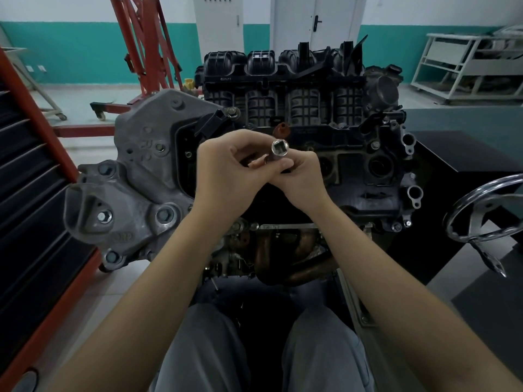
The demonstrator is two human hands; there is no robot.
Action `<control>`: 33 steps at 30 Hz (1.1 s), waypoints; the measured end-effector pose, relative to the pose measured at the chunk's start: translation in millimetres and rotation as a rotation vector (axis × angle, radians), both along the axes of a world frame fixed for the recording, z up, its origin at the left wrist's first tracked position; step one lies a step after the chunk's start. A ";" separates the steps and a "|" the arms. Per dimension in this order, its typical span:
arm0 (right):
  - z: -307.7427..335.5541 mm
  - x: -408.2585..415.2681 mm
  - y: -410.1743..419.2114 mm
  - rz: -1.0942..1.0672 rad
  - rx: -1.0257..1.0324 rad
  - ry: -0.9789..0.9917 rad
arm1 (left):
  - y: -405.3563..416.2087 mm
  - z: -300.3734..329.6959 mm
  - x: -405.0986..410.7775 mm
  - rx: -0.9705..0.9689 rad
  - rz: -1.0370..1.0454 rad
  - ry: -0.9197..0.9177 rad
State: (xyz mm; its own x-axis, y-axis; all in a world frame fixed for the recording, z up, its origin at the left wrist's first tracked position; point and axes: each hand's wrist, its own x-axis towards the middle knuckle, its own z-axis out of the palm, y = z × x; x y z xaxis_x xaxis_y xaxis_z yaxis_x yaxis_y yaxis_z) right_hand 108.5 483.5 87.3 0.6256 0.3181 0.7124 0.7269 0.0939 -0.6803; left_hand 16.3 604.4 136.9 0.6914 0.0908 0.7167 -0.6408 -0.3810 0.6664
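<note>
Left hand and right hand grip a chrome socket above an engine; fingers hide its lower end, and the white stamp on the manifold is unreadable.

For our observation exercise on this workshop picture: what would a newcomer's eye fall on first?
The two hands meeting mid-frame: the left hand and right hand hold a silver socket, its square hole facing the camera. Just behind them sits a big dark engine, with a black ribbed intake manifold on top and a grey cast cover on its left. A chrome handwheel gleams at the right edge.
</note>
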 end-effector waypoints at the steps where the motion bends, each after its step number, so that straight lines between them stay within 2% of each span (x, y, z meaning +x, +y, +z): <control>1: 0.2 0.6 -0.7 0.011 -0.009 -0.006 | -0.5 -0.5 -0.5 -0.016 0.035 -0.009; 4: 0.5 1.9 -2.3 0.057 -0.052 -0.026 | -0.5 -1.3 -0.9 -0.072 0.035 -0.014; 9: -0.2 0.6 -0.7 0.035 -0.006 0.015 | 5.4 1.3 -0.5 -0.046 -0.139 0.055; 14: -0.2 1.7 -1.4 0.017 -0.015 -0.014 | 1.3 -1.4 -1.2 -0.021 0.030 -0.007; 18: 0.5 1.2 -2.7 0.062 -0.063 -0.020 | 2.2 -2.7 -1.6 -0.017 0.015 -0.018; 22: -1.1 3.5 -1.8 0.023 0.003 -0.009 | 0.2 1.3 -3.7 0.013 -0.032 0.014; 25: -2.7 3.8 -0.3 -0.001 0.025 -0.017 | -0.7 3.1 -3.0 0.084 0.008 -0.012; 29: -1.9 3.6 -1.1 0.026 0.000 -0.032 | -3.4 1.1 -2.5 0.004 0.078 -0.028; 33: -1.2 3.7 -0.9 0.095 -0.010 0.015 | -1.9 0.3 0.4 -0.058 -0.004 0.009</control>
State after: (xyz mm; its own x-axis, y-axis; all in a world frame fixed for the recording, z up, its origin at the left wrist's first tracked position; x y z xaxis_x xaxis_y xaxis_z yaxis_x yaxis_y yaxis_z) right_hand 112.2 482.6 86.1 0.6030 0.3837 0.6994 0.7045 0.1553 -0.6925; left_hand 16.8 602.6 137.2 0.6979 0.1291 0.7045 -0.6364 -0.3395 0.6926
